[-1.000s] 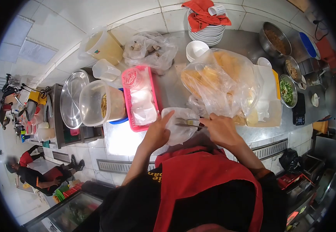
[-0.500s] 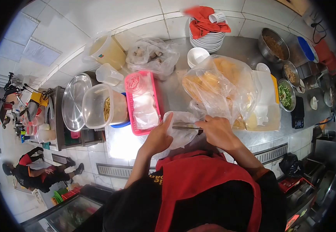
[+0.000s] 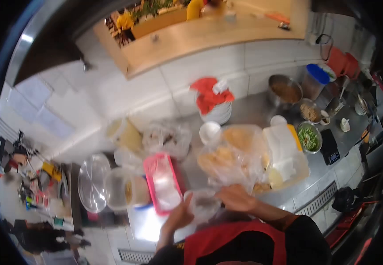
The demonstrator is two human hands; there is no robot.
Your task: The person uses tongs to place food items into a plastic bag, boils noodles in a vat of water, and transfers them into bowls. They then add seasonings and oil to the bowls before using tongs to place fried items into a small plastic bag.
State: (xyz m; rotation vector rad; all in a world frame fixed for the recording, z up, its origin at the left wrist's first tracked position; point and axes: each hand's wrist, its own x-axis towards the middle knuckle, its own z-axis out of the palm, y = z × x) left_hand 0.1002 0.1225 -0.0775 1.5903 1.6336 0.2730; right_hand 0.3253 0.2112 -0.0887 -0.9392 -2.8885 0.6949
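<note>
In front of my apron, a clear plastic bag (image 3: 204, 204) is stretched between my two hands. My left hand (image 3: 179, 217) is closed on the bag's left edge, thumb up. On the bag's right side, my right hand (image 3: 236, 198) is wrapped round the dark end of a slim metal utensil, its exact kind blurred. Left of the bag stands a pink basket (image 3: 180, 187) with white wrappers or small bags in it. Just beyond my right hand lies a large clear bag of yellowish food pieces (image 3: 227, 154), next to a tub (image 3: 295, 170) with white sheets.
Bowls of chopped greens (image 3: 308, 137) and brown filling (image 3: 285, 89) stand at right, near a black scale (image 3: 330, 148). Stacked plates (image 3: 218, 112) under a red cloth (image 3: 211, 95) are at the back. A clear container (image 3: 116, 187) and metal tray (image 3: 93, 183) lie left.
My view has tilted up, showing the serving window and people beyond it. Both hands remain at the small bag; the utensil's metal part is harder to see now.
</note>
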